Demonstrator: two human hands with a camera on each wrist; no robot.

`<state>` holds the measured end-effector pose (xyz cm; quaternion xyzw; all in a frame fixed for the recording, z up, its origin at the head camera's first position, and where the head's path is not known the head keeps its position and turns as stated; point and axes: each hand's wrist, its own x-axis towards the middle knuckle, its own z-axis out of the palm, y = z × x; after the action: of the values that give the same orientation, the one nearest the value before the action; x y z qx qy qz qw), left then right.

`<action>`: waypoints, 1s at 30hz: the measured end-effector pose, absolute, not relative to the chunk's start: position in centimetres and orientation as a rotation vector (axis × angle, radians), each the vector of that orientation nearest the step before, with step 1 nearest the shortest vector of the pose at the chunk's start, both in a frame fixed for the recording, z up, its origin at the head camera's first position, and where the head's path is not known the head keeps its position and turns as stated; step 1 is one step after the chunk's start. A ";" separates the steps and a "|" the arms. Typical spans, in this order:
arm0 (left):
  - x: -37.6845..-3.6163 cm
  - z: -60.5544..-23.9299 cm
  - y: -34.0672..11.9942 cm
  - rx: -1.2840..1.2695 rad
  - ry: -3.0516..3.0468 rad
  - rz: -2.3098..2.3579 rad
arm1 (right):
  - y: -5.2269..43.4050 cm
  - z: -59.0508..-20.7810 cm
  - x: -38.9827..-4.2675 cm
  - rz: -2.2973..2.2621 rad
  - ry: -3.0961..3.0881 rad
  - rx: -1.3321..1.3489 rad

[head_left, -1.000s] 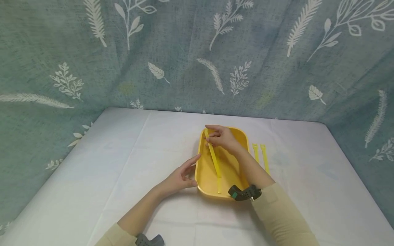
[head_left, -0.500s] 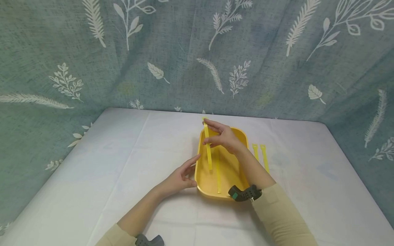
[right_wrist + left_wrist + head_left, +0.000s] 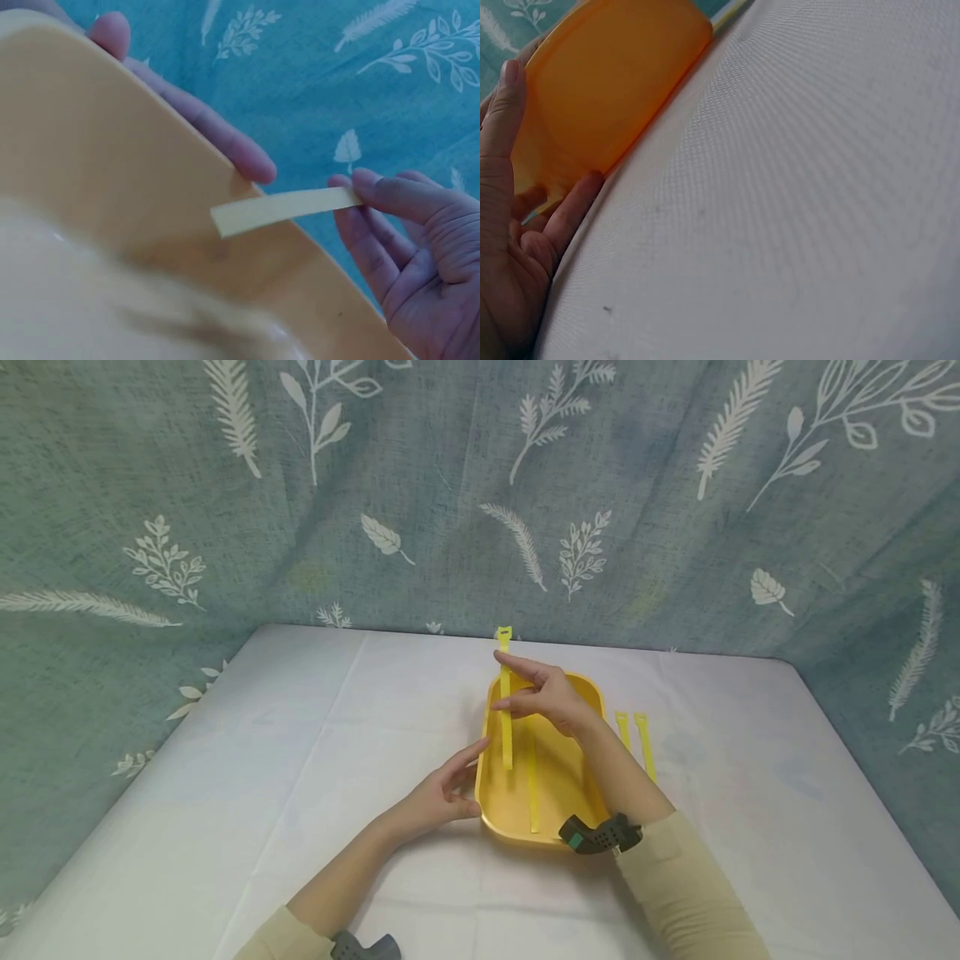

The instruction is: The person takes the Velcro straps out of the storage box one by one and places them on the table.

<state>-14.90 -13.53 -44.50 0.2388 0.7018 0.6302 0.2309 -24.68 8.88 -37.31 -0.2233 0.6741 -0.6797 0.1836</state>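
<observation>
Between the thumb and fingers of my right hand (image 3: 553, 697) is a yellow hook-and-loop cable tie (image 3: 507, 743), pinched partway along. Its slotted head points away from me, and its tail hangs over the tray; the right wrist view shows that flat tail (image 3: 277, 210). Another yellow cable tie (image 3: 533, 802) lies lengthwise inside the yellow tray (image 3: 573, 777). My left hand (image 3: 435, 797) rests against the outside of the tray's left wall, fingers and thumb spread. In the left wrist view, its fingers (image 3: 574, 210) touch the tray's outer side (image 3: 622, 82).
Two more yellow cable ties (image 3: 645, 743) lie side by side right of the tray, partly hidden by my right forearm. A white cloth (image 3: 360, 718) covers the table. Behind it hangs a green-blue leaf-patterned curtain (image 3: 450, 485).
My right hand has lifted the cable tie; its head has moved up and away, its tail has swung left, and more of the head shows. The left hand and tray have stayed put.
</observation>
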 end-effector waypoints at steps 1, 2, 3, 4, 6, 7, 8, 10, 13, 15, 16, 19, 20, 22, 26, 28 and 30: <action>-14.9 -44.5 -13.5 0.656 1.928 1.733 | 8.9 -37.2 -24.6 -1.919 1.893 -0.646; -14.9 -44.5 -13.5 0.655 1.928 1.732 | 9.0 -37.1 -24.6 -1.918 1.885 -0.665; -14.8 -44.4 -13.5 0.650 1.931 1.730 | 9.1 -37.0 -24.5 -1.916 1.878 -0.677; -14.8 -44.4 -13.5 0.653 1.929 1.731 | 9.1 -36.9 -24.4 -1.912 1.877 -0.688; -14.8 -44.4 -13.5 0.649 1.933 1.729 | 9.2 -36.7 -24.3 -1.908 1.885 -0.705; -14.8 -44.4 -13.5 0.649 1.934 1.728 | 9.3 -36.6 -24.3 -1.907 1.888 -0.712; -14.8 -44.4 -13.4 0.651 1.935 1.728 | 9.4 -36.4 -24.2 -1.908 1.893 -0.721; -14.8 -44.3 -13.4 0.651 1.933 1.727 | 9.6 -36.1 -24.1 -1.915 1.901 -0.741; -14.8 -44.3 -13.4 0.654 1.929 1.730 | 10.0 -35.5 -23.8 -1.919 1.928 -0.766; -14.9 -44.4 -13.4 0.656 1.930 1.729 | 10.4 -35.0 -23.5 -1.916 1.953 -0.780; -14.9 -44.4 -13.4 0.658 1.932 1.728 | 10.6 -34.7 -23.3 -1.918 1.961 -0.783; -14.9 -44.4 -13.5 0.661 1.942 1.720 | 11.3 -33.9 -22.8 -1.921 1.981 -0.807; -15.0 -44.4 -13.5 0.661 1.945 1.719 | 11.5 -33.7 -22.6 -1.923 1.981 -0.818; -15.0 -44.3 -13.6 0.653 1.956 1.713 | 11.7 -33.4 -22.4 -1.925 1.977 -0.836; -14.9 -44.3 -13.6 0.644 1.975 1.705 | 12.2 -33.0 -21.8 -1.897 2.014 -0.822; -14.9 -44.3 -13.6 0.641 1.980 1.705 | 12.3 -32.5 -21.2 -1.884 2.037 -0.805; -14.8 -44.2 -13.6 0.641 1.982 1.704 | 12.4 -32.0 -20.6 -1.874 2.063 -0.785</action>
<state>-14.82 -13.60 -44.24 0.2323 0.7177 0.6173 0.2233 -20.56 12.45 -32.04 -0.2692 0.7071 -0.6423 0.1228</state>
